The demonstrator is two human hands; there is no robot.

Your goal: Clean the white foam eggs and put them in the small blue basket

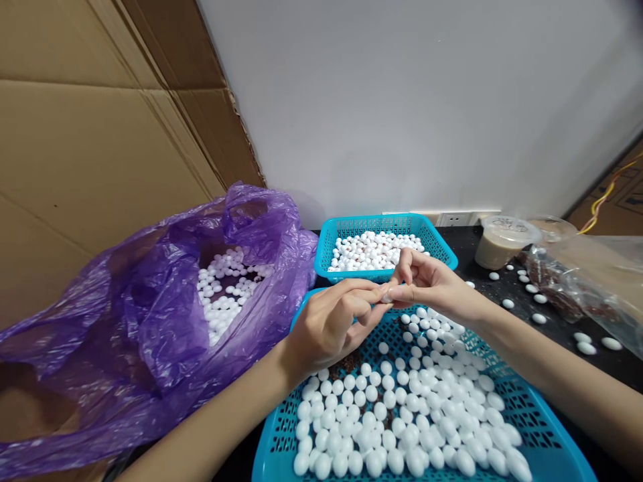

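Your left hand (331, 328) and your right hand (432, 284) meet in the air above the large blue mesh basket (547, 428). Their fingertips (389, 291) pressed together, they pinch a small white bead (386, 295) between them, though the fingers partly hide it. Your other fingers curl loosely, not spread.

Below your hands, the large basket holds a thick layer of white oval beads (402, 415), with reddish-brown bits (346, 365) showing among them. Just beyond it, and close to your right hand, sits a smaller blue mesh basket (366, 224), also holding white beads (372, 251). To your left, a crumpled purple plastic bag (151, 314) lies open with more white beads (224, 288) inside, propped against a large cardboard sheet (85, 167).

To your right, a few loose white beads (540, 318) lie scattered on the black desk (482, 248). Beyond them stand a lidded plastic cup (499, 241) with beige contents and a clear plastic bag (567, 284) holding reddish-brown material. Yellow wires (603, 194) run behind that bag, and a wall socket (452, 219) sits low on the white wall (402, 100) behind the desk.
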